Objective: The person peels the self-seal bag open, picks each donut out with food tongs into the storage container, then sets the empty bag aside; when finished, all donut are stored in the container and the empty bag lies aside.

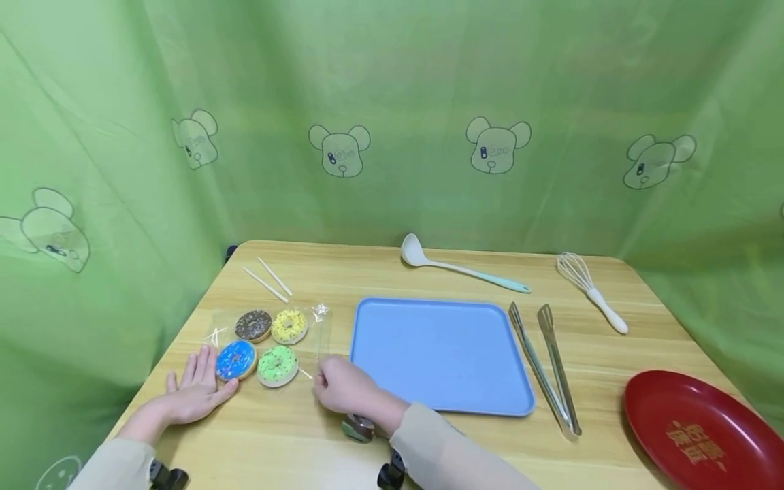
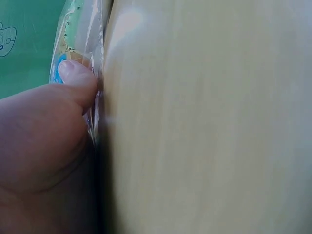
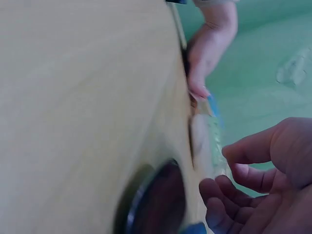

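A clear plastic bag (image 1: 324, 333) lies at the left of the table with toy donuts in it: a blue donut (image 1: 236, 360), a green donut (image 1: 278, 366), a yellow donut (image 1: 289, 326) and a dark brown donut (image 1: 253, 326). My left hand (image 1: 194, 391) lies with straight fingers beside the blue donut, its thumb (image 2: 78, 75) pressing the bag at that donut's edge. At the bag's lower right corner, my right hand (image 1: 346, 386) has curled fingers. Its thumb and forefinger tips (image 3: 231, 153) meet right at the clear plastic.
Right of the bag lies a blue tray (image 1: 441, 354). Beyond it are a ladle (image 1: 459, 267), tongs (image 1: 554, 374), a whisk (image 1: 591, 292) and a red plate (image 1: 704, 422). Two white sticks (image 1: 269, 279) lie behind the donuts. A dark glossy rounded object (image 1: 358, 429) sits under my right wrist.
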`<action>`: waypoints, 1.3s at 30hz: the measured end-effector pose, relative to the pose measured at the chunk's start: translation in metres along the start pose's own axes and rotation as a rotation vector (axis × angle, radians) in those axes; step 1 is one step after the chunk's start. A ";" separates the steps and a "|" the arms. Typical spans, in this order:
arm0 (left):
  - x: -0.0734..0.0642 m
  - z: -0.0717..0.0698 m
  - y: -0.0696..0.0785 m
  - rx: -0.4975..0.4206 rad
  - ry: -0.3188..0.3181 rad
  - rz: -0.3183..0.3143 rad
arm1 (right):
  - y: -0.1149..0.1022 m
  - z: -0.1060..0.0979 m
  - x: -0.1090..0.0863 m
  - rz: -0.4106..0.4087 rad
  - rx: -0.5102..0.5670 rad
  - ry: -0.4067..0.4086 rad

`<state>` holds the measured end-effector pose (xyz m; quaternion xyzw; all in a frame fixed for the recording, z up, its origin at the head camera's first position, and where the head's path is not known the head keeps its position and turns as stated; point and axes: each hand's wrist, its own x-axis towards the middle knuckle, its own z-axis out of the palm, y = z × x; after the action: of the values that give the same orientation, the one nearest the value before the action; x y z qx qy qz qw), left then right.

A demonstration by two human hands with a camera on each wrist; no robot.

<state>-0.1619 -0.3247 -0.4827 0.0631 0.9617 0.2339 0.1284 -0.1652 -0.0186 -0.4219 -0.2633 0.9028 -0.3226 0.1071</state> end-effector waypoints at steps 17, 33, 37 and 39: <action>-0.001 -0.001 -0.003 -0.017 -0.005 -0.010 | 0.021 -0.023 -0.008 -0.016 0.102 -0.032; -0.001 -0.002 -0.001 -0.007 -0.003 -0.007 | 0.032 -0.035 -0.010 0.063 0.327 -0.116; -0.001 -0.002 -0.001 -0.011 -0.005 -0.004 | 0.031 -0.040 -0.005 0.095 0.351 -0.086; -0.001 -0.002 -0.001 -0.011 -0.005 -0.003 | 0.030 -0.039 0.001 0.107 0.366 -0.067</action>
<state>-0.1617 -0.3262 -0.4816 0.0615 0.9601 0.2390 0.1317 -0.1923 0.0213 -0.4110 -0.2014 0.8378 -0.4663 0.2003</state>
